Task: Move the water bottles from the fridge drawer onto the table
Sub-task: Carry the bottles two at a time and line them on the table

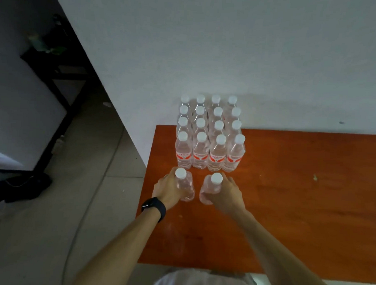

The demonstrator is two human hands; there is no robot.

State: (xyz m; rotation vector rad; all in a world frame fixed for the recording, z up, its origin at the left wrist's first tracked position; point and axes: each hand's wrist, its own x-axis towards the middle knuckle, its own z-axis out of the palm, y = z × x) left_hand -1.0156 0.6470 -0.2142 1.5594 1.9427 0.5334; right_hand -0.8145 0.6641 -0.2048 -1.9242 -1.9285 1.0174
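Several clear water bottles with white caps and red labels stand in a tight block at the back left of the orange-brown table, against the white wall. Just in front of that block, my left hand grips one upright bottle and my right hand grips another upright bottle. Both held bottles are at the table's surface, side by side and a little apart. A dark watch sits on my left wrist. The fridge drawer is not in view.
The table's left edge runs just left of my left hand. A dark metal-framed stand with a white panel is on the tiled floor at left. Dark cloth lies on the floor below it.
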